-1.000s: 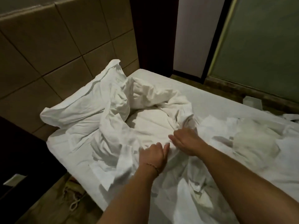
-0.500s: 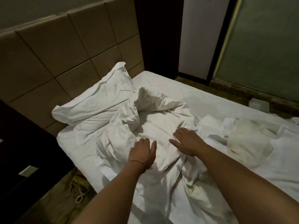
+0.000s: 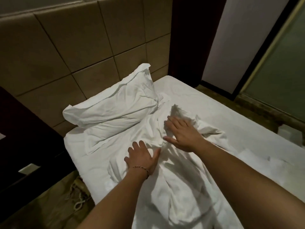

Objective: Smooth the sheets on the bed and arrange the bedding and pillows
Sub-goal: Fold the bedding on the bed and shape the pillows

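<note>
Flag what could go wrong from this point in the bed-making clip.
1. Both the left hand and right hand press flat on the bunched white bedding; pushing may just move the creases toward the pillow.
2. The pillow leans on the headboard and could be knocked askew.

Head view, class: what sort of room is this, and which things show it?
Probably a bedroom, perhaps a hotel room: a bed with white sheets, a pillow, and a padded headboard against the wall.
</note>
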The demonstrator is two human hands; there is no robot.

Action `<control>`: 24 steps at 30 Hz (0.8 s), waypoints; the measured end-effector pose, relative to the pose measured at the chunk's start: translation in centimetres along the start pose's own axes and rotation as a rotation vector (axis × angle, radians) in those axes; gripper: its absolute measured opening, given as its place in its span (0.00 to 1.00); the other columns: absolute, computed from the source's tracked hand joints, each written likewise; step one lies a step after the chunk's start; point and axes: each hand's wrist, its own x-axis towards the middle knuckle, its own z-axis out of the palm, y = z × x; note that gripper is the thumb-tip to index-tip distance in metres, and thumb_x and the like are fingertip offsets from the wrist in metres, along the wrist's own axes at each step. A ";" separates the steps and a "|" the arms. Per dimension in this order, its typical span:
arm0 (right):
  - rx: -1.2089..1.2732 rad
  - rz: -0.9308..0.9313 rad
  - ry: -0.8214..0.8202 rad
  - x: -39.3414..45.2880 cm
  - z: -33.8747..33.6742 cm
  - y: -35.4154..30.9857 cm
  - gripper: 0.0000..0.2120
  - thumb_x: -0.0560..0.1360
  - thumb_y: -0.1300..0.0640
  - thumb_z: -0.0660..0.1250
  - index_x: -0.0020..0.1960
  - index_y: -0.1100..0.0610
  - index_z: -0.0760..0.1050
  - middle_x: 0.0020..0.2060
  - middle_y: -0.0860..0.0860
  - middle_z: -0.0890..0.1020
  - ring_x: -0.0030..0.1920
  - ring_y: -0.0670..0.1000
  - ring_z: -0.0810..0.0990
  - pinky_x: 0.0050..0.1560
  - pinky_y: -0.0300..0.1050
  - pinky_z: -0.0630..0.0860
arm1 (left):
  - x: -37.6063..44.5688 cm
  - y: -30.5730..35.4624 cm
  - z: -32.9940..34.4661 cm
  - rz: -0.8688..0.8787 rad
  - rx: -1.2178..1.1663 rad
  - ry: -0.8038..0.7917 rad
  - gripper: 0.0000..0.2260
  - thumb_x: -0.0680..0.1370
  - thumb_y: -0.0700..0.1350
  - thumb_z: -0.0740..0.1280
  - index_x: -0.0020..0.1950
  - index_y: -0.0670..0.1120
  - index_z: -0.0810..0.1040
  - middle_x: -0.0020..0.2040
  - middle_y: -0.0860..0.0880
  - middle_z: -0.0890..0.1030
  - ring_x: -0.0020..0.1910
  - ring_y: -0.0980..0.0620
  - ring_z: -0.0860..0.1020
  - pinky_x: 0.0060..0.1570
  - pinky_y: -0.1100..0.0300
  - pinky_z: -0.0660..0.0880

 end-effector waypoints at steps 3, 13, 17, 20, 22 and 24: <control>-0.100 -0.068 0.039 5.8 0.3 0.4 0.35 0.77 0.31 0.39 0.80 0.44 0.45 0.80 0.48 0.43 0.79 0.51 0.38 0.77 0.55 0.37 | 3.5 0.5 1.3 -0.020 0.007 -0.046 0.43 0.73 0.76 0.49 0.78 0.49 0.54 0.77 0.45 0.56 0.73 0.41 0.61 0.66 0.39 0.64; -0.192 -0.271 0.275 10.5 8.1 3.2 0.29 0.80 0.38 0.50 0.40 0.57 0.79 0.37 0.54 0.79 0.42 0.59 0.79 0.54 0.54 0.70 | 4.9 0.7 6.0 -0.041 -0.006 -0.150 0.34 0.76 0.72 0.42 0.64 0.48 0.69 0.57 0.46 0.81 0.55 0.43 0.79 0.54 0.50 0.72; -0.221 -0.351 0.233 8.0 8.5 4.5 0.27 0.80 0.36 0.51 0.47 0.57 0.78 0.48 0.54 0.79 0.55 0.58 0.76 0.68 0.55 0.61 | 3.0 0.8 5.1 0.065 0.078 -0.073 0.29 0.81 0.66 0.41 0.58 0.49 0.74 0.50 0.46 0.82 0.49 0.43 0.80 0.48 0.53 0.74; -0.219 -0.361 0.177 6.0 8.2 5.4 0.30 0.80 0.34 0.47 0.53 0.56 0.77 0.54 0.53 0.78 0.66 0.57 0.71 0.75 0.58 0.55 | 1.3 0.6 4.1 0.127 0.116 -0.012 0.27 0.83 0.62 0.41 0.60 0.50 0.74 0.50 0.47 0.82 0.49 0.43 0.80 0.46 0.53 0.74; -0.215 -0.361 0.192 5.0 8.2 6.0 0.31 0.80 0.34 0.45 0.51 0.55 0.77 0.49 0.51 0.79 0.62 0.56 0.73 0.75 0.58 0.55 | 0.9 0.2 3.7 0.178 0.159 -0.008 0.24 0.84 0.58 0.43 0.68 0.49 0.71 0.54 0.47 0.81 0.50 0.43 0.79 0.46 0.53 0.74; -0.216 -0.342 0.256 4.5 8.2 6.5 0.29 0.80 0.35 0.47 0.46 0.55 0.77 0.43 0.51 0.78 0.54 0.55 0.75 0.74 0.58 0.58 | 0.3 0.3 3.4 0.227 0.192 -0.011 0.21 0.85 0.55 0.47 0.74 0.49 0.64 0.58 0.45 0.79 0.52 0.42 0.78 0.49 0.52 0.75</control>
